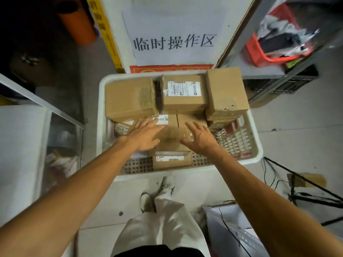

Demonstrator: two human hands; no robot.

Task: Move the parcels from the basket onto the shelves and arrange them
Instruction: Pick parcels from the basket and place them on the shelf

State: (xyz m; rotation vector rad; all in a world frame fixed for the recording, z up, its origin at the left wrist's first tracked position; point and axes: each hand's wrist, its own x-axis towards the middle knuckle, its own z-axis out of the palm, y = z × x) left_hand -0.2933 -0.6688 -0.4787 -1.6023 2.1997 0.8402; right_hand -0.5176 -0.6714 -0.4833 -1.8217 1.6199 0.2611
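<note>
With both arms stretched forward, I look down into a white plastic basket [101, 112] on the floor, packed with brown cardboard parcels. Back row holds three: a plain corrugated box [130, 98] at left, a labelled box [183, 93] in the middle, and a taller box [225, 91] at right that rises over the far right rim. Lower down in the centre sits a flat parcel [171, 129] with a small white label, and a small labelled box [171, 160] stands against the near wall. A round tape-like item marked 0180 [121, 128] lies at the left side, under the corrugated box edge. Right part of the basket is mostly bare, perforated floor showing. My left hand [146, 135] is spread flat, fingers open, over the left edge of the flat parcel; whether it touches I cannot tell. My right hand [200, 138] is open too, fingers splayed, at the parcel's right edge, gripping nothing. Metal shelf [42, 103] edge runs close on the left, with little gap to the basket. Another shelf [263, 71] at upper right carries a red bin [259, 56] stuffed with bags and nearly meets the tall box. Open grey floor lies to the right; cables [269, 175] trail there. White sign [174, 41] stands just behind the basket.
</note>
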